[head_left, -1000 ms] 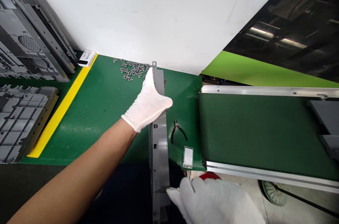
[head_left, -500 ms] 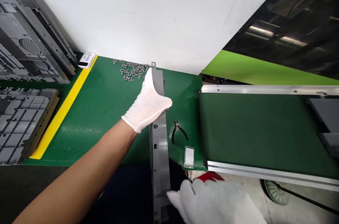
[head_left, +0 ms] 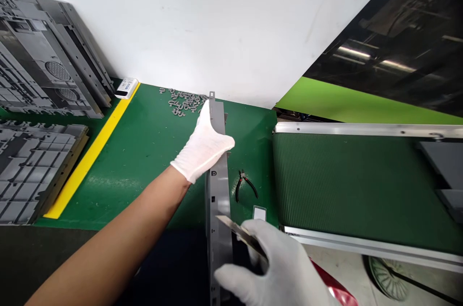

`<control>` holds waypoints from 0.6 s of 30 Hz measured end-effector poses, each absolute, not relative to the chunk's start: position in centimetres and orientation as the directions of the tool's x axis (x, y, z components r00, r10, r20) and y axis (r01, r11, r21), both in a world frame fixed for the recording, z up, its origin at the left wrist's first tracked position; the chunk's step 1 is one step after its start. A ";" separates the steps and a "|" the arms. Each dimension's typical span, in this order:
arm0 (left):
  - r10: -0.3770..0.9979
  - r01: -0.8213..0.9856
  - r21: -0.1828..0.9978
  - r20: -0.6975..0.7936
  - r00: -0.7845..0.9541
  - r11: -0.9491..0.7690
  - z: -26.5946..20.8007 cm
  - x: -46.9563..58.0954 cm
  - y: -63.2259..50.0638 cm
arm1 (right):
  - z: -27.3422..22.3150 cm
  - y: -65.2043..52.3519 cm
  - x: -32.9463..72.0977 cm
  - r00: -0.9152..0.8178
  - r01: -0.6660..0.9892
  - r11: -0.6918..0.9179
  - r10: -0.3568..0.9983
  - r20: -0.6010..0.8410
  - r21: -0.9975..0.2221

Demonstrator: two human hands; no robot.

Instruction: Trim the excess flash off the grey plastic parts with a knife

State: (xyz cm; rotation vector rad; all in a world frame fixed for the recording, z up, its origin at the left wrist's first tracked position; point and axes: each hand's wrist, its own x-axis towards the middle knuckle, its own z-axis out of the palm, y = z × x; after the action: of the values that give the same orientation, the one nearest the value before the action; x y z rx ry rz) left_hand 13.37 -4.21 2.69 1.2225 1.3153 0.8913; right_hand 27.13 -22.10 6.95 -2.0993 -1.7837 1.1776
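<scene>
A long grey plastic panel [head_left: 218, 200] stands on its edge on the green table [head_left: 144, 151], running from the wall toward me. My left hand [head_left: 203, 146], in a white glove, grips the panel near its far end. My right hand [head_left: 278, 267], also gloved, is at the panel's near end and holds a thin knife blade [head_left: 235, 230] whose tip lies against the panel's face.
Black-handled pliers [head_left: 244, 184] and a small clear packet [head_left: 259, 212] lie right of the panel. A pile of small grey clips [head_left: 183, 101] sits by the wall. Grey panels lean and lie stacked [head_left: 32, 161] at left beyond a yellow stripe [head_left: 90, 151]. A conveyor belt [head_left: 354, 185] carries grey parts [head_left: 444, 171] at right.
My right hand has risen from the bottom edge and brought the blade up to the panel's near end. My left hand keeps its grip; the view shifted slightly.
</scene>
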 end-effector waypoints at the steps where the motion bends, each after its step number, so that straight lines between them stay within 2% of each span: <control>1: 0.971 0.153 0.968 -0.216 0.105 0.199 2.6 13.4 -4.2 | 6.8 -21.5 26.4 0.020 0.722 -0.407 0.821 -0.571 -0.560; 3: 0.968 0.142 0.966 -0.230 0.096 0.215 2.4 13.6 -4.1 | 6.3 -20.2 25.2 0.052 0.653 -0.532 0.741 -0.669 -0.539; 8: 0.966 0.119 0.968 -0.234 0.112 0.221 2.3 13.6 -4.1 | 5.1 -19.3 24.7 0.060 0.525 -0.485 0.841 -0.538 -0.699; 13: 0.967 0.112 0.967 -0.237 0.088 0.227 1.7 13.4 -3.9 | 5.6 -20.6 24.4 -0.055 0.479 -0.603 0.705 -0.707 -0.638; 16: 0.976 0.060 0.979 -0.202 0.082 0.197 1.5 13.7 -3.8 | 4.6 -19.8 24.0 -0.061 0.380 -0.538 0.797 -0.601 -0.752; 18: 0.980 0.033 0.982 -0.186 0.066 0.184 1.3 13.8 -3.9 | 2.9 -19.1 24.5 0.057 0.320 -0.449 0.888 -0.456 -0.834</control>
State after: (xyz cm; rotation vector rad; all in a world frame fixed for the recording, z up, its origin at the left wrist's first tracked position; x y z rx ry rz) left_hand 13.83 -3.94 1.30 1.1218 1.2608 1.0089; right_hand 24.50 -19.13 2.90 -1.8124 -1.2059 1.4002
